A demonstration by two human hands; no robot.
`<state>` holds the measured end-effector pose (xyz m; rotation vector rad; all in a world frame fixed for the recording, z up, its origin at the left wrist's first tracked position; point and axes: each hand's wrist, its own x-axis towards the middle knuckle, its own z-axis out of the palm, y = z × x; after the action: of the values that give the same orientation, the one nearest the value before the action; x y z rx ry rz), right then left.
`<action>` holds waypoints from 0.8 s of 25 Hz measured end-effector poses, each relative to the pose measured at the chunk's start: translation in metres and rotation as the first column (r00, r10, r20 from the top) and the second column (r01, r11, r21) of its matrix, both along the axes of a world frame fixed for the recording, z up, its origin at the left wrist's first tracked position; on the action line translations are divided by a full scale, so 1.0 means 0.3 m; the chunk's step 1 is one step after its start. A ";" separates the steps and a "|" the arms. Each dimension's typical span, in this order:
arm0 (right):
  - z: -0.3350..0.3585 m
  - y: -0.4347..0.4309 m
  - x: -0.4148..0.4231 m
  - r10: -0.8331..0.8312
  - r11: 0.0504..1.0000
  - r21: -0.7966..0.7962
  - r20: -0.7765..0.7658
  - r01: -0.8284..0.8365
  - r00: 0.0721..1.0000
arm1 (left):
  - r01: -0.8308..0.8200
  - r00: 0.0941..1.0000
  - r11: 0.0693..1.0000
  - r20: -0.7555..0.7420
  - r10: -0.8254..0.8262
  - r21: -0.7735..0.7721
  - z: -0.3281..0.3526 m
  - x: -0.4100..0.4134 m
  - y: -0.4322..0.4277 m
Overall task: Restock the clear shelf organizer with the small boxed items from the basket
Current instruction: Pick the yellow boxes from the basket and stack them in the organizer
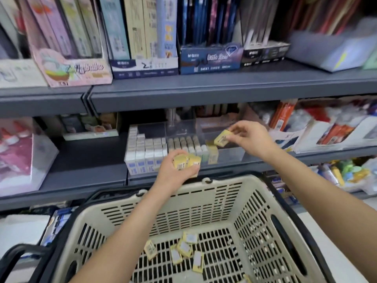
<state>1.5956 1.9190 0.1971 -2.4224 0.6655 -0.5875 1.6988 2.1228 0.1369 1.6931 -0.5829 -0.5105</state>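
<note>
A clear shelf organizer (230, 154) stands on the lower grey shelf, its left rows packed with white boxes (142, 154) and a few yellow ones (212, 153) near the middle. My right hand (252, 137) pinches one small yellow box (222, 138) just above the organizer's right compartment. In front of the organizer, my left hand (175, 170) grips a small stack of yellow boxes (188, 161). Below both arms is the beige slotted basket (265, 211), with several loose yellow boxes (184, 250) lying on its floor.
The upper grey shelf edge (204, 92) juts out above the organizer, loaded with upright stationery display boxes (210, 58). A pink-and-white pack (24, 158) sits at the left of the lower shelf, and bins of orange-red items (330, 131) at the right. The basket's black handle (20, 252) curves at bottom left.
</note>
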 end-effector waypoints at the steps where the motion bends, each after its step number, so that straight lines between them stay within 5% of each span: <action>1: -0.001 -0.028 0.029 -0.053 0.995 -0.081 -0.003 0.052 0.999 | 0.007 1.000 1.000 -0.023 -0.007 0.007 -0.017 0.004 -0.006; 5: -0.050 -0.075 0.148 -0.003 0.976 -0.218 -0.034 -0.004 0.999 | 0.025 0.986 1.000 -0.165 -0.025 0.001 -0.051 0.038 -0.003; 20: -0.114 -0.055 0.232 0.050 0.986 -0.136 -0.300 -0.094 0.953 | 0.037 0.953 0.997 -0.298 -0.058 -0.073 -0.058 0.048 -0.007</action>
<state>1.6650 1.9025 0.1629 -2.6926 0.6686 -0.2527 1.7131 2.1206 0.1195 1.5037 -0.4146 -0.7595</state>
